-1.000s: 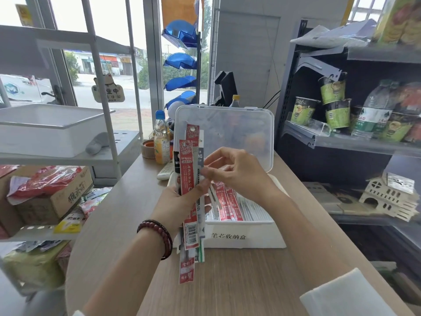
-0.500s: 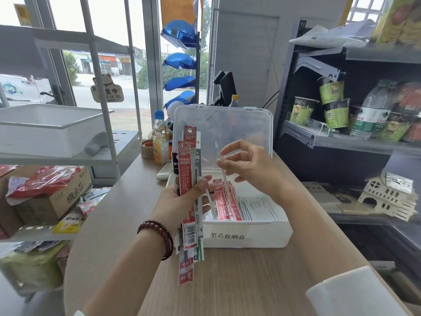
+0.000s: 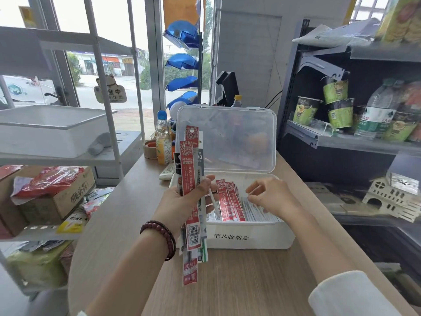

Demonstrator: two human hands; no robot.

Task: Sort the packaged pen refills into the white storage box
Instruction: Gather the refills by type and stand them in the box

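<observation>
Refill packs (image 3: 189, 169) upright in grip of left hand (image 3: 182, 202), beside white box (image 3: 262, 238); right hand (image 3: 271, 197) inside, grasp unclear.

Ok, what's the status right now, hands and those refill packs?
Left hand grips a bundle of refill packs upright. Right hand low over the white storage box, at the filed refills; grip unclear. Lid open, nothing blocking.

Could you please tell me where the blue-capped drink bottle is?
Head view: the blue-capped bottle stands on the counter, just left of the storage box's raised lid, beside the tape roll.
</observation>
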